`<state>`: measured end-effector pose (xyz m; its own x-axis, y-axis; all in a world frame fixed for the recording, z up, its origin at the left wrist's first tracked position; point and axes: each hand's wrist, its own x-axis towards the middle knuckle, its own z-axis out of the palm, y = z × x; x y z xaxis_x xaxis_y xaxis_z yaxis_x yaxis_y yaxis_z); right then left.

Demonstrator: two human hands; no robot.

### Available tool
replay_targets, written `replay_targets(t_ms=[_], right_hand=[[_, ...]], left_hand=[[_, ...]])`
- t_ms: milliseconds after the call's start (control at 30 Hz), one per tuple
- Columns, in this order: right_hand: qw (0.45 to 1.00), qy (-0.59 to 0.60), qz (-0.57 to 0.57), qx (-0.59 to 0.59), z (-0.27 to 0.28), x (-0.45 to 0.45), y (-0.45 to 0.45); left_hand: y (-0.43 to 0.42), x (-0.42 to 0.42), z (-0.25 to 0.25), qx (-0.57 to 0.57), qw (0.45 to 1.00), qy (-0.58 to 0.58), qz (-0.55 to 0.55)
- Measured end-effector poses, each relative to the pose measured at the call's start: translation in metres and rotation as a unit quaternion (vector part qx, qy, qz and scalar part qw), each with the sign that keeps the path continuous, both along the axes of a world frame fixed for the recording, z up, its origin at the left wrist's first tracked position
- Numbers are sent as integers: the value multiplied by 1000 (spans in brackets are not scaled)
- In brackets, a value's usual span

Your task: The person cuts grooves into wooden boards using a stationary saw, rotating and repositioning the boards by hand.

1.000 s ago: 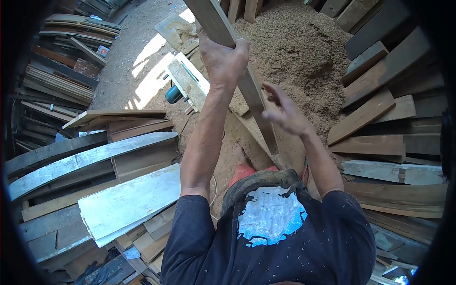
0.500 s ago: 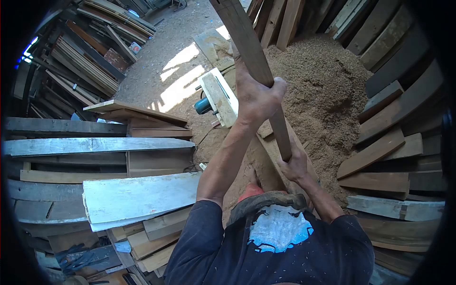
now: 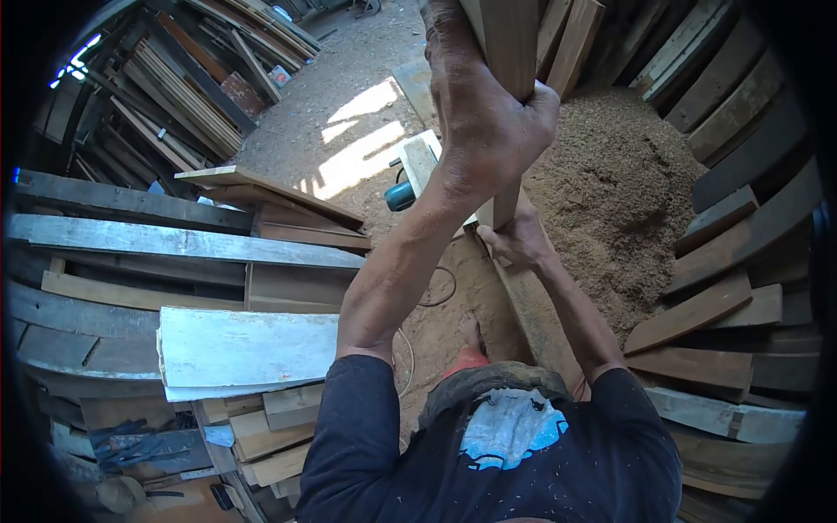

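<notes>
A long brown wooden plank (image 3: 512, 48) stands raised in front of me, its upper end beyond the top of the view. My left hand (image 3: 488, 126), high and close to the camera, is closed around its edge, with the thumb on the right side. Lower down, my right hand (image 3: 520, 237) grips the plank near its bottom end. Behind my left wrist, partly hidden, is a white-topped power tool (image 3: 420, 161) with a green motor (image 3: 400, 197). Below my right hand a dusty wooden beam (image 3: 532, 305) runs toward my body.
A large heap of wood shavings (image 3: 610, 174) lies to the right, bordered by leaning boards (image 3: 689, 336). Stacked planks (image 3: 183, 240) and a pale white board (image 3: 248, 349) are at left. A cable (image 3: 449, 288) loops over the floor near my bare foot (image 3: 472, 331).
Both hands have lifted the plank upward, and my left hand is nearer the camera. The plank now stands more upright. The view has shifted slightly.
</notes>
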<state>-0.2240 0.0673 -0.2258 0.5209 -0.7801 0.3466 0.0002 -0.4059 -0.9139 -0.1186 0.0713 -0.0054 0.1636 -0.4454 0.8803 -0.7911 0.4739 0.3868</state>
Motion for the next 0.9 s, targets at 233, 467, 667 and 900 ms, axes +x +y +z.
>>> replay_targets(t_ms=[233, 467, 667, 900], right_hand=[[998, 56, 39, 13, -57, 32, -27], [995, 86, 55, 23, -53, 41, -27], [991, 93, 80, 52, -37, 45, -28], [997, 45, 62, 21, -66, 62, -35]], left_hand=[[-7, 18, -20, 55, 998, 30, -15], [-20, 37, -46, 70, 997, 17, -5], [-18, 39, -51, 0, 1000, -22, 5], [-9, 37, -18, 50, 998, 45, -8]])
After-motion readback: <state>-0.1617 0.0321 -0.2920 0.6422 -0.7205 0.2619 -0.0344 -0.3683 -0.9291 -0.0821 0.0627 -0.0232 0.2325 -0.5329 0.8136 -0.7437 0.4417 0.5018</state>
